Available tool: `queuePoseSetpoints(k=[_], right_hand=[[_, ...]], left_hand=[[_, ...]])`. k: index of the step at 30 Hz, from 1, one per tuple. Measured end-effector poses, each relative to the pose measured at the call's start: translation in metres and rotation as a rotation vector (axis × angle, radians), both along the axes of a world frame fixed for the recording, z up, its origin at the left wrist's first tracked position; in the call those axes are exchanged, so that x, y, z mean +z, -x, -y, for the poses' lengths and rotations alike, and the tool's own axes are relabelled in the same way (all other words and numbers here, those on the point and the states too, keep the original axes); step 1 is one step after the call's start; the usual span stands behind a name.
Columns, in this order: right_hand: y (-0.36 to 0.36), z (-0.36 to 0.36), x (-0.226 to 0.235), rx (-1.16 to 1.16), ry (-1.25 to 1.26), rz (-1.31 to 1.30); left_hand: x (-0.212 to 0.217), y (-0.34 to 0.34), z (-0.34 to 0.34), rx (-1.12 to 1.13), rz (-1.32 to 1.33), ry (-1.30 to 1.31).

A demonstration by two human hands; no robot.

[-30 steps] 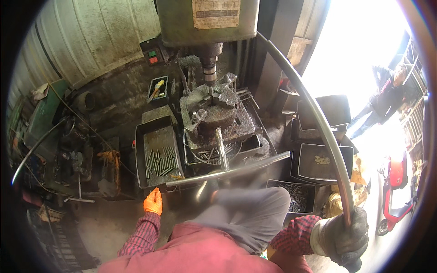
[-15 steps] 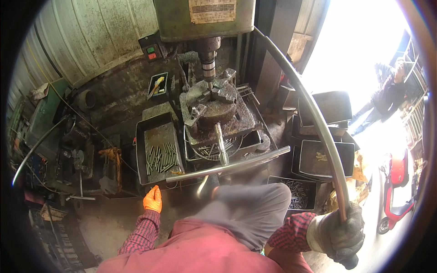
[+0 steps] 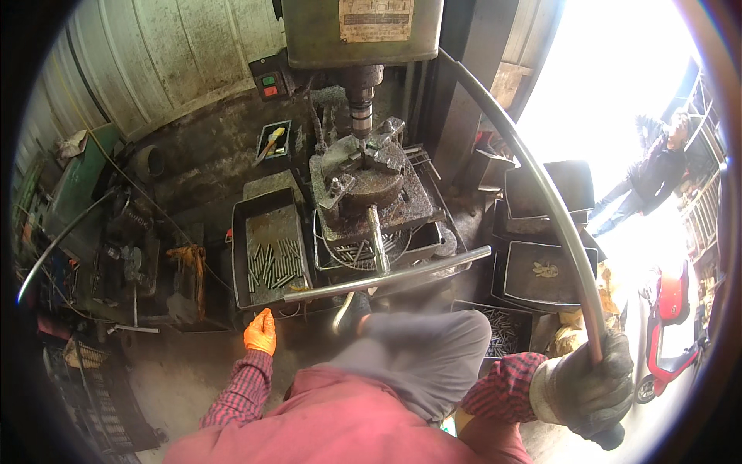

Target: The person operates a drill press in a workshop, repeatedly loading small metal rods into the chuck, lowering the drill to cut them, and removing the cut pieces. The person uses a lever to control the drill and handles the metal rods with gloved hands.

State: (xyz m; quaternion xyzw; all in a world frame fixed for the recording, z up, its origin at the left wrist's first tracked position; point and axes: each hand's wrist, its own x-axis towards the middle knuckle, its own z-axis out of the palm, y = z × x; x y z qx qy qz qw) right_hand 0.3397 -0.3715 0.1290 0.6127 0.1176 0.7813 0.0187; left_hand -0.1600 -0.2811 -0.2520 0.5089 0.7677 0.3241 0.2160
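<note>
- Right hand [image 3: 591,387], in a dark glove at lower right, has its grip clamped on the end of the long curved lever [image 3: 541,193].
- The lever arcs up to the drill press [image 3: 359,46] at top centre.
- Left hand [image 3: 260,332], orange-gloved, hangs below the tray [image 3: 247,224] of rods [image 3: 272,263]; its grip looks loosely curled, empty.
- Best pulled steadily, watching the bit [image 3: 361,127] over the chuck [image 3: 371,182].

The drill press head [image 3: 362,31] is cut off by the top edge. The raised knee [image 3: 421,359] hides the long lever's [image 3: 533,178] lower surroundings and part of the tray of rods [image 3: 502,329]. The contents of the small bin [image 3: 272,141] are too small to tell.
</note>
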Motion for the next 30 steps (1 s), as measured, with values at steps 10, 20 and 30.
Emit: queuePoseSetpoints(k=[10, 20, 30], right_hand=[[-0.009, 0.003, 0.002, -0.069, -0.05, -0.128], [0.003, 0.0, 0.019, -0.105, -0.033, -0.057], [-0.003, -0.002, 0.024, -0.109, -0.086, -0.138]], left_hand=[[-0.022, 0.005, -0.001, -0.044, -0.062, -0.188], [-0.023, 0.005, -0.003, -0.044, -0.083, -0.182], [-0.026, 0.003, -0.008, -0.049, -0.074, -0.178]])
